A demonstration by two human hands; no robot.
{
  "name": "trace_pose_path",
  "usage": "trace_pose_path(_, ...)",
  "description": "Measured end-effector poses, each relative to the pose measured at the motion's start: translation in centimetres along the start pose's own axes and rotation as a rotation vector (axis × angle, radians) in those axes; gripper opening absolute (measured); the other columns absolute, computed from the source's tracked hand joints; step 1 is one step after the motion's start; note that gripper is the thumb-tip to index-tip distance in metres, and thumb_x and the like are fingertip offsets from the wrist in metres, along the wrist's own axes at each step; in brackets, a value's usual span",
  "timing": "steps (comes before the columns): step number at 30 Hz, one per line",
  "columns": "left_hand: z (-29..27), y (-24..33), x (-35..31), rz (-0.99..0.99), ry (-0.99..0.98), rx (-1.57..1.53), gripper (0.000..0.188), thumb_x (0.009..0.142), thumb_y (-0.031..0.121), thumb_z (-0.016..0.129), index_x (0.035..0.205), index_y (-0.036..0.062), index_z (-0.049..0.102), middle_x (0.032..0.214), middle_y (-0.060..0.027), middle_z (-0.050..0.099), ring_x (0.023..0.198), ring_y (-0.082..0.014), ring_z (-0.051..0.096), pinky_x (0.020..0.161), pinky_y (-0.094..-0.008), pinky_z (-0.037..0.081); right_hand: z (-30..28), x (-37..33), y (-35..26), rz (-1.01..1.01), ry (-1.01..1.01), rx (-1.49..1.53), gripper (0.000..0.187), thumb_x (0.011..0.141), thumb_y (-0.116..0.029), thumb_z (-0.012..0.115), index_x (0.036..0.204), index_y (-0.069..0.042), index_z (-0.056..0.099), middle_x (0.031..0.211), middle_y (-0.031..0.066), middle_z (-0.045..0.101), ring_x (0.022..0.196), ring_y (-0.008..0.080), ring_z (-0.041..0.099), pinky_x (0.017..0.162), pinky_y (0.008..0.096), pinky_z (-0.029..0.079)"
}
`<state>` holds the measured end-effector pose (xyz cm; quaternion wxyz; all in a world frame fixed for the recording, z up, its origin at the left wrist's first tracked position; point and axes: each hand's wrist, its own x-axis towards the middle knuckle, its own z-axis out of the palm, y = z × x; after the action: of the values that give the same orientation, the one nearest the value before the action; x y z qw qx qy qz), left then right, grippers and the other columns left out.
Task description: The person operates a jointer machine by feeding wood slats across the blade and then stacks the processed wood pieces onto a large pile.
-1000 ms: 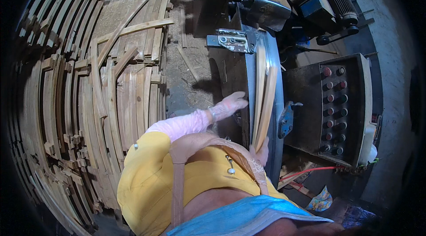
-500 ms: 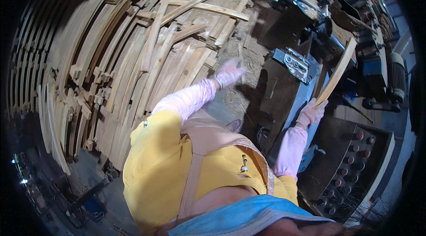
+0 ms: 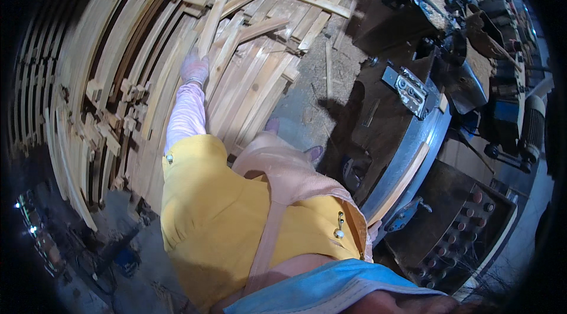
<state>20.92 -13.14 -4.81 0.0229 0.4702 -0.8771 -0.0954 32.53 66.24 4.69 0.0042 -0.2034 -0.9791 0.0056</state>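
My left hand (image 3: 195, 68), in a pale glove, is closed on the lower end of a light wooden strip (image 3: 214, 23) on top of the stacked boards. My right hand (image 3: 374, 231) sits low beside my body, mostly hidden by my apron. It is at the near end of a second, slightly curved wooden strip (image 3: 401, 184), which lies along the blue-grey metal edge (image 3: 430, 147) of a machine. What little shows of that hand meets the strip's end; its fingers are largely covered.
Piles of curved wooden pieces (image 3: 112, 36) fill the left, next to flat boards (image 3: 251, 98). A metal fixture (image 3: 411, 92) is mounted on the machine. At the lower right stands a dark control box (image 3: 458, 225) with several round buttons. Sawdust (image 3: 348, 66) covers the floor ahead.
My left hand has swung left and back onto the strip on the pile. My right hand has drawn in toward my body, and its raised strip now lies along the machine's edge.
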Motion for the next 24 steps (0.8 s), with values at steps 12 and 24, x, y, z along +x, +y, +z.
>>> trace_pose_path(12, -0.4, 7.5, -16.2, 0.29, -0.003, -0.567, 0.032, 0.096, 0.024, 0.056, 0.116, 0.0027, 0.068, 0.102, -0.0208, 0.071, 0.092, -0.0359, 0.069, 0.083, -0.0421, 0.056, -1.1, 27.8, -20.5, -0.152, 0.33, -0.05, 0.045, 0.095, -0.042, 0.061, 0.123, -0.008, 0.065, 0.1, 0.0232, 0.072, 0.088, 0.0436, 0.069, 0.075, 0.0553, 0.052)
trace_pose_path(24, -0.1, 26.9, -8.9, 0.494, -0.158, -0.786, 0.07, 0.092, 0.034, 0.074, 0.147, 0.0002, 0.049, 0.146, -0.0232, 0.055, 0.139, -0.0351, 0.05, 0.119, -0.0401, 0.037, -2.7, 16.4, -31.9, -0.23, -0.657, 1.494, 0.035, 0.099, -0.027, 0.068, 0.12, 0.001, 0.066, 0.096, 0.0008, 0.064, 0.086, 0.0099, 0.058, 0.073, 0.0273, 0.048)
